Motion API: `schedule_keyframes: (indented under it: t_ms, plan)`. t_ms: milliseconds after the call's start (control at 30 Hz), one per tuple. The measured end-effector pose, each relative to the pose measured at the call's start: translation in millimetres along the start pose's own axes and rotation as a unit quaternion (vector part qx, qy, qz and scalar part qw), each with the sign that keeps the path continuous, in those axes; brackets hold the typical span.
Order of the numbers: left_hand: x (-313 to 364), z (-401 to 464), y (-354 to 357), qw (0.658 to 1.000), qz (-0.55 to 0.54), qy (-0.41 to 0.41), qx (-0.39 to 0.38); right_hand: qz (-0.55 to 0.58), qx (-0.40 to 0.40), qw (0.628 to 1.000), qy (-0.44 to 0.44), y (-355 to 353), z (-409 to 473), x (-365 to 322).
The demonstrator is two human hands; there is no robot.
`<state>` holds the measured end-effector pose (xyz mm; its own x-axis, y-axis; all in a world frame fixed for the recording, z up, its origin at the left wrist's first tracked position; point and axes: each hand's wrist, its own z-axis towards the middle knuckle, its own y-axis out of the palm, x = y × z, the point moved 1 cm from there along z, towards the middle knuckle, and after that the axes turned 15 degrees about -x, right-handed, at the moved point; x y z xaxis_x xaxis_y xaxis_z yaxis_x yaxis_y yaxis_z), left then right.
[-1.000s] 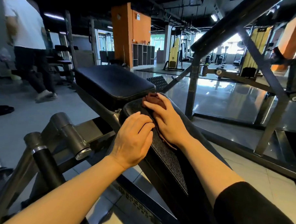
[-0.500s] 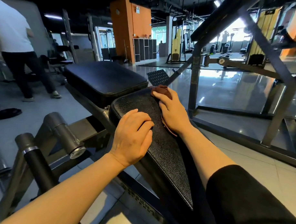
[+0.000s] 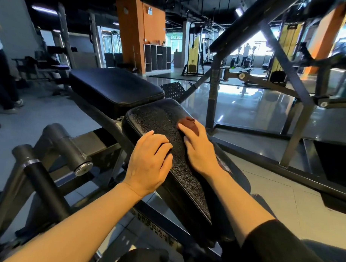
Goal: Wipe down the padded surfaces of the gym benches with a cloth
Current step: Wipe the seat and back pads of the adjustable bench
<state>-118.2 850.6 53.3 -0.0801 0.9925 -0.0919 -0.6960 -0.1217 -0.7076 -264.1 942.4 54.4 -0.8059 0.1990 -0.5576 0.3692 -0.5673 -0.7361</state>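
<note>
The right hand [image 3: 200,149] presses its flat, open grip on the brown cloth [image 3: 190,123] at the right edge of the textured black pad [image 3: 159,118], while the left hand [image 3: 149,165] rests beside it, fingers curled, holding nothing.

pad [image 3: 160,120]: black, pebbled grain
seat [image 3: 115,85]: black, smooth sheen
cloth [image 3: 190,124]: reddish brown
sleeve [image 3: 278,246]: black
pillar [image 3: 140,31]: orange
frame [image 3: 212,89]: dark grey

Far half of the textured pad [image 3: 155,118] lies bare ahead of both hands, the seat cushion [image 3: 115,85] butts against it beyond, steel upright [image 3: 212,89] crowds the right edge, roller peg [image 3: 69,146] guards the left.
</note>
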Motion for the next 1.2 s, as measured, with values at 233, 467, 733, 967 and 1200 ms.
schedule_keyframes:
  t_ms: [233,467,733,967,1200]
  plan:
    - [-19.2,-8.3,-11.4,0.999,-0.017,-0.036,-0.012,0.014,0.032,0.999,0.031,-1.8,-13.6,3.9]
    - [-32.3,-14.4,-12.1,0.996,-0.036,-0.077,0.009,-0.029,-0.012,0.998,-0.057,19.9,20.5,-71.9]
    - [-49.1,-12.1,-11.0,0.994,-0.045,-0.080,0.052,-0.005,0.009,0.998,-0.064,21.6,29.5,-65.7]
    - [-43.5,-5.7,-6.4,0.995,-0.055,-0.065,0.055,0.021,0.014,0.996,-0.083,16.1,35.0,-54.0]
    - [-35.7,6.5,-7.0,0.997,-0.049,-0.043,0.041,-0.003,-0.012,0.995,-0.099,16.7,44.5,-60.2]
